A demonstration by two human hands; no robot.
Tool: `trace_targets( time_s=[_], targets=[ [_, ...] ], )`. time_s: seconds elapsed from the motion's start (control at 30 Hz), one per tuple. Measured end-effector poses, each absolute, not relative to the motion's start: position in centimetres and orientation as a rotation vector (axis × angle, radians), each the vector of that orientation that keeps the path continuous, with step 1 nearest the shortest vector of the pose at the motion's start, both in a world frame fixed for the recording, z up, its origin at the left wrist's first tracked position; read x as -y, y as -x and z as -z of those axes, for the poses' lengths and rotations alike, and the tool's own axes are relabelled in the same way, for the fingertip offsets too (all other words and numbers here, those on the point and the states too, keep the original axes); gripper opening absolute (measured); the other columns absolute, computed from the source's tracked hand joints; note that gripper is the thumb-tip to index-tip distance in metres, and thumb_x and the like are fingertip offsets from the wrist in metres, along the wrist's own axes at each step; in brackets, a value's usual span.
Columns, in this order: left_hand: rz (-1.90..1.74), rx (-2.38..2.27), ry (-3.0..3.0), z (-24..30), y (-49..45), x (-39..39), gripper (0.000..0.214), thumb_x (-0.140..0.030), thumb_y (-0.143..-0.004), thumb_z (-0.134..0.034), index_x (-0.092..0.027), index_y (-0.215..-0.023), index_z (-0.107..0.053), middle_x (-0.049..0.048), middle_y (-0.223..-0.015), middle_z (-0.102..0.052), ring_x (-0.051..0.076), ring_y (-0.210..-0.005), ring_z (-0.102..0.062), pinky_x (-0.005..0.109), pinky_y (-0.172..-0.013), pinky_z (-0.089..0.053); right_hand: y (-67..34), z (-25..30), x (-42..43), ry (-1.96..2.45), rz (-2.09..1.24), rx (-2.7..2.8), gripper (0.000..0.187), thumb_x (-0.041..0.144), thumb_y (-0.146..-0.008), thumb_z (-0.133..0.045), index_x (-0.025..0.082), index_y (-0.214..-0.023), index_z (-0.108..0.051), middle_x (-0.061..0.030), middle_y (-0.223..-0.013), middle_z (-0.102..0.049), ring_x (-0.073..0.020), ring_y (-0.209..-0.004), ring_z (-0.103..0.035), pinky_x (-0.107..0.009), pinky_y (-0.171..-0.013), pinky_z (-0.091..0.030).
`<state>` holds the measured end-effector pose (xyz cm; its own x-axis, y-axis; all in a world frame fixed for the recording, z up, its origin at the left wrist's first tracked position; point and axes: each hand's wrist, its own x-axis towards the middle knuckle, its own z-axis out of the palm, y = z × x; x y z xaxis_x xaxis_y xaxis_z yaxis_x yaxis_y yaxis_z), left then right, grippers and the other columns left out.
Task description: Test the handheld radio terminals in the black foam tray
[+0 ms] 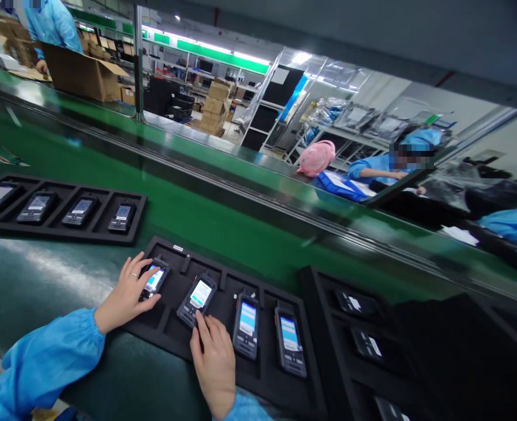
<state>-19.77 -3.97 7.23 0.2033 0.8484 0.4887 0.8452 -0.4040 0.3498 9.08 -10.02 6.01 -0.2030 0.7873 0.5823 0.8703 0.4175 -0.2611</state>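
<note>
In the black foam tray (249, 272) before me lie several handheld radios with lit screens and keypads. My left hand (129, 289) has its thumb and fingers around the leftmost radio (154, 279), with the index finger over its screen. On the lower end of the radio beside it (199, 294) rest the fingertips of my right hand (214, 356), its fingers stretched out and its thumb apart. To the right, a third radio (246, 324) and another at the tray's right end (290, 339) lie untouched in their own compartments.
A second foam tray (127, 234) at left holds several dark-screened radios. More black trays (323, 286) with devices stand at right, beside a dark foam sheet (451, 345). Beyond the green conveyor (240, 225) are a cardboard box (78, 73), a pink fan-shaped object (317, 158) and co-workers in blue.
</note>
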Motion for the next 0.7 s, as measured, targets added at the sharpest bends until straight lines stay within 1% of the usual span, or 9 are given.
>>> trace_targets(
  time_s=[0.13,0.23,0.3,0.4,0.57,0.7],
  targets=[
    [-0.94,-1.742,-2.48,-7.6,19.6,4.0,0.043,-0.038,-0.1,-0.065,-0.024,-0.14,-0.073,0.0198,-0.148,-0.065,0.047,-0.155,-0.049,0.079,-0.124,-0.043,-9.3,-6.2,10.0,1.391,0.068,1.993,0.043,0.042,-0.115,-0.046,0.023,-0.145,-0.072,-0.0135,-0.115,-0.085,-0.0287,-0.107,-0.079,-0.044,-0.091,-0.071],
    [-0.886,-1.747,-2.531,-7.8,19.5,4.0,0.045,-0.04,-0.1,-0.065,-0.026,-0.141,-0.074,0.0213,-0.15,-0.063,0.05,-0.155,-0.047,0.083,-0.121,-0.044,-9.4,-6.4,10.1,1.374,0.029,1.986,0.042,0.041,-0.115,-0.048,0.023,-0.143,-0.072,-0.0135,-0.117,-0.085,-0.0291,-0.109,-0.079,-0.045,-0.092,-0.072],
    [-0.858,-1.766,-2.541,-7.8,19.4,4.1,0.045,-0.042,-0.098,-0.068,-0.027,-0.14,-0.076,0.0212,-0.153,-0.063,0.051,-0.156,-0.046,0.084,-0.121,-0.042,-9.4,-6.7,10.1,1.375,0.009,1.975,0.04,0.04,-0.115,-0.049,0.023,-0.142,-0.072,-0.0136,-0.117,-0.084,-0.0291,-0.109,-0.079,-0.045,-0.093,-0.072],
    [-0.854,-1.79,-2.522,-7.8,19.3,4.1,0.047,-0.044,-0.095,-0.072,-0.027,-0.14,-0.076,0.0211,-0.154,-0.062,0.05,-0.157,-0.046,0.082,-0.124,-0.041,-9.4,-7.1,10.1,1.401,0.008,1.947,0.039,0.04,-0.114,-0.05,0.023,-0.14,-0.073,-0.0145,-0.118,-0.081,-0.0298,-0.11,-0.078,-0.048,-0.092,-0.072],
    [-0.89,-1.782,-2.509,-7.5,19.4,4.2,0.055,-0.045,-0.097,-0.071,-0.025,-0.148,-0.069,0.0204,-0.159,-0.06,0.047,-0.161,-0.042,0.075,-0.129,-0.038,-9.3,-7.5,10.2,1.414,0.044,1.971,0.034,0.035,-0.113,-0.05,0.027,-0.13,-0.078,-0.0144,-0.125,-0.078,-0.0311,-0.12,-0.074,-0.05,-0.094,-0.072],
    [-0.889,-1.781,-2.552,-7.2,19.7,4.2,0.055,-0.042,-0.097,-0.071,-0.023,-0.149,-0.066,0.0203,-0.159,-0.059,0.047,-0.161,-0.043,0.073,-0.13,-0.039,-9.2,-7.2,10.3,1.449,0.119,2.011,0.037,0.035,-0.114,-0.046,0.029,-0.128,-0.08,-0.0148,-0.13,-0.076,-0.0323,-0.124,-0.073,-0.052,-0.094,-0.072]
  ],
)
